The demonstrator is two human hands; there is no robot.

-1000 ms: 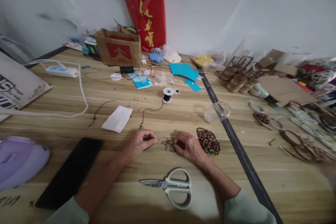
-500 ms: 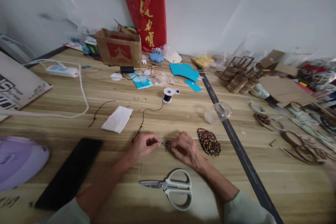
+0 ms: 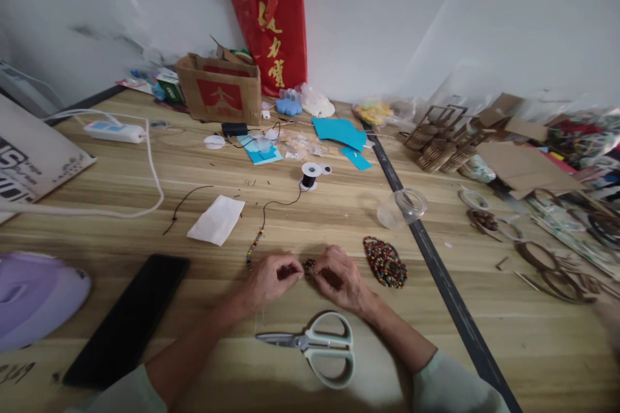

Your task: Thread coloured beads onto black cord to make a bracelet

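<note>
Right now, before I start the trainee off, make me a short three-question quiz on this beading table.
1. True or false: the scissors lie nearer the camera than the small bead pile.

2. Which is nearest the coiled bead strands?
A. the phone
B. the right hand
C. the red bag

3. Fill in: the ____ cord runs from the spool to the strung beads.

Key: 1. True. 2. B. 3. black.

The only camera is head-worn. It looks forward and down over the near table [image 3: 329, 206] — to the far wall [image 3: 368, 19].
</note>
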